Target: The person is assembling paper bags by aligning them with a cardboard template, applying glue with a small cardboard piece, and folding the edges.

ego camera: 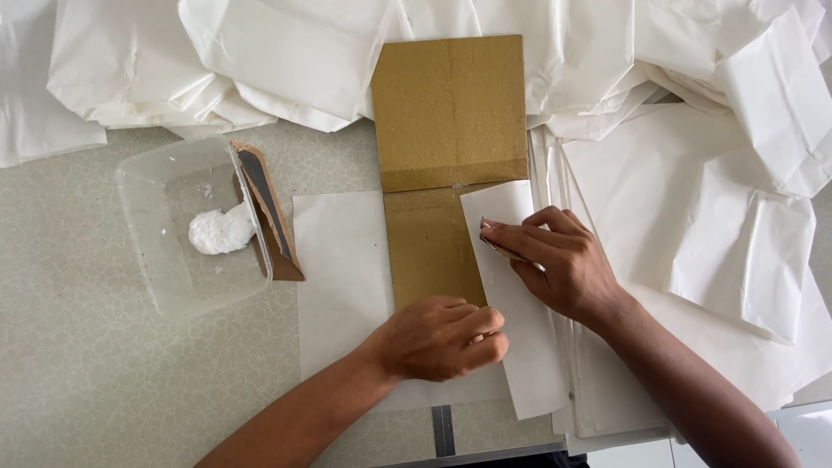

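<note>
A brown cardboard board [449, 108] lies on a white paper sheet [338, 269] in the middle of the table. The sheet's right part [529, 347] is folded over the board's right side. My left hand [442, 338] rests as a loose fist on the board's lower end, at the edge of the folded flap. My right hand [555, 260] presses down on the flap, with a small thin tool [498, 250] under its fingers; what kind of tool I cannot tell.
A clear plastic tub [186, 225] holding white paste [221, 230] stands at the left, a brown cardboard strip [269, 217] leaning in it. Piles of finished white paper bags [277, 61] fill the back, and flat white sheets [719, 225] are stacked on the right.
</note>
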